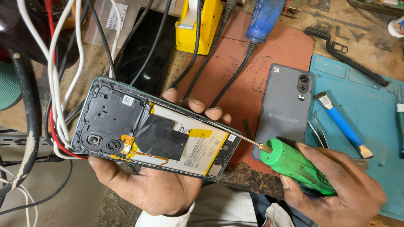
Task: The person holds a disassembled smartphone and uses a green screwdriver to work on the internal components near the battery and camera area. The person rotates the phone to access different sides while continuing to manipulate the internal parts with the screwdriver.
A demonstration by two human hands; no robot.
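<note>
Open phone (155, 126) up off the desk (269, 63), left hand (155, 185) gripping it. Right hand (336, 185) squeezing green screwdriver (294, 162), tip over battery (198, 147). Might slip, poke battery, tear thin orange strip (143, 156).

A worn wooden workbench (357, 25) is seen, topped by a red mat (235, 71) behind the gripped phone and a teal mat (370, 117) beside the screwdriver grip, tweezers (316, 130) and a blue-handled brush (343, 125) laid there.

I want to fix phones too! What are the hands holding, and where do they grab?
The left hand cradles the opened phone from underneath, fingers curling over its far edge. The right hand grips the green electric screwdriver around its body.
</note>
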